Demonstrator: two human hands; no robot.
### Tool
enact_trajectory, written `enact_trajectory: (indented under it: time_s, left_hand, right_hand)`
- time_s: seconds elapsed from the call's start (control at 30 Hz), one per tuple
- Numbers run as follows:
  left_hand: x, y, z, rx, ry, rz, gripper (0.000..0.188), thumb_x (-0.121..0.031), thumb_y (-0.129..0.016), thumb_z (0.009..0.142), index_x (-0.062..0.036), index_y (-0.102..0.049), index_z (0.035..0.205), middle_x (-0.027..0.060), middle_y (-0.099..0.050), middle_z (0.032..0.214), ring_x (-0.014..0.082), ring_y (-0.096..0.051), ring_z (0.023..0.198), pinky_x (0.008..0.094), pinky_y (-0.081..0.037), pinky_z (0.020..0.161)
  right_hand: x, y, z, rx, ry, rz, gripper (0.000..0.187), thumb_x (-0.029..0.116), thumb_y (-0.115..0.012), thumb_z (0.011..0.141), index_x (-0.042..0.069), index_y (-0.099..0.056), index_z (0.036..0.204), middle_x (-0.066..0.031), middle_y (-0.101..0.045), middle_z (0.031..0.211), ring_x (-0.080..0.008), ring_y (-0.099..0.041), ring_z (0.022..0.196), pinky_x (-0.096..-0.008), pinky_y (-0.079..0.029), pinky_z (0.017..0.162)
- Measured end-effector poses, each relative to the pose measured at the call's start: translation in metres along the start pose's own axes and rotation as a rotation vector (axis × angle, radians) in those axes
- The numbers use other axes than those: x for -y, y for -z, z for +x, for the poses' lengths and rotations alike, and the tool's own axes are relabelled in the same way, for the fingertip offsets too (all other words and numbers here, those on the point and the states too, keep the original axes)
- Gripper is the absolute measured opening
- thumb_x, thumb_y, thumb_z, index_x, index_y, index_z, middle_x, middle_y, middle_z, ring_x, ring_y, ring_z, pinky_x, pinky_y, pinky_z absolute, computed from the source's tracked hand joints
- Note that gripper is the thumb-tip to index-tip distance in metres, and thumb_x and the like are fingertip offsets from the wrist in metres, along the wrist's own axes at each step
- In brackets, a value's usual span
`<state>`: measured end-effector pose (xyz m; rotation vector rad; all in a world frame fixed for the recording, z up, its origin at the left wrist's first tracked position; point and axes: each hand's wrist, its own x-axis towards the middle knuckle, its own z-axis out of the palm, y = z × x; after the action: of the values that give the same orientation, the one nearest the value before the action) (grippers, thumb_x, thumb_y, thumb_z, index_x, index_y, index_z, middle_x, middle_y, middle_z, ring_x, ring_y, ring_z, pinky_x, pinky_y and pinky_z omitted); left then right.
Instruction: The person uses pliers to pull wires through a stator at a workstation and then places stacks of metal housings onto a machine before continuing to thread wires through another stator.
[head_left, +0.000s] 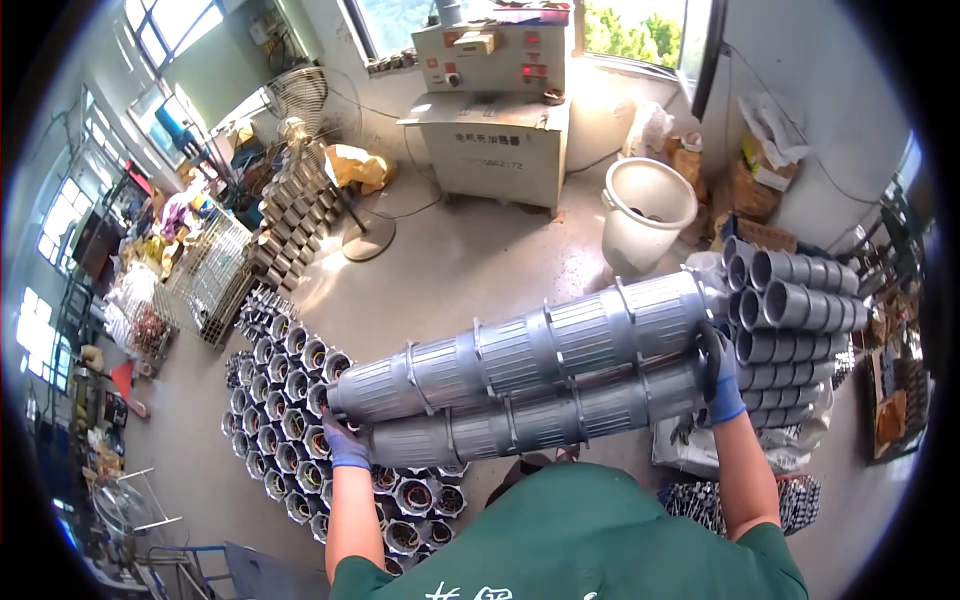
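Two rows of finned grey metal motor housings, an upper row (540, 345) and a lower row (520, 420), stretch end to end across my body. Both rows are held off the floor, tilted up toward the right. My left hand (345, 443), in a blue glove with dark fingers, presses their left end, its fingertips partly hidden. At the right end my right hand (722, 375), gloved alike, grips with its fingers closed against the housings. Beneath my left arm stand many open-topped housings with coloured wires inside (290, 455).
Stacked grey housings (800, 310) lie on their sides at the right. Ahead are a control cabinet (490, 150) and a white bin (645, 215). A stand fan base (368, 238), more stacked metal rings (300, 215) and a wire cage (210, 280) occupy the left.
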<state>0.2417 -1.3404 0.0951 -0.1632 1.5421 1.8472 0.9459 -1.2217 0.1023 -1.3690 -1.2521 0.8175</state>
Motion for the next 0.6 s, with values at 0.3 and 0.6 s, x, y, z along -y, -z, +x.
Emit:
enact_trajectory:
  time_s: [0.3, 0.6]
  left_hand:
    - [-0.082, -0.096, 0.129, -0.25, -0.222, 0.019, 0.042, -0.053, -0.055, 0.087, -0.0195, -0.062, 0.111, 0.0059, -0.056, 0.122, 0.0264, -0.05, 0.116, 0.0544, -0.045, 0.091]
    - [-0.177, -0.31, 0.336, -0.255, -0.389, -0.009, 0.042, -0.05, -0.055, 0.094, -0.009, -0.062, 0.102, 0.0085, -0.063, 0.095, 0.0243, -0.059, 0.095, 0.0439, -0.05, 0.086]
  right_hand:
    - [0.041, -0.28, 0.307, 0.318, -0.314, 0.292, 0.037, 0.029, -0.068, 0.095, -0.004, -0.071, 0.111, -0.0065, -0.071, 0.1, -0.0152, -0.062, 0.092, -0.0301, -0.049, 0.086]
    - [-0.018, -0.539, 0.578, 0.342, -0.387, 0.23, 0.049, 0.035, -0.075, 0.089, -0.006, -0.069, 0.116, -0.0104, -0.072, 0.106, -0.0175, -0.064, 0.096, -0.0315, -0.051, 0.089]
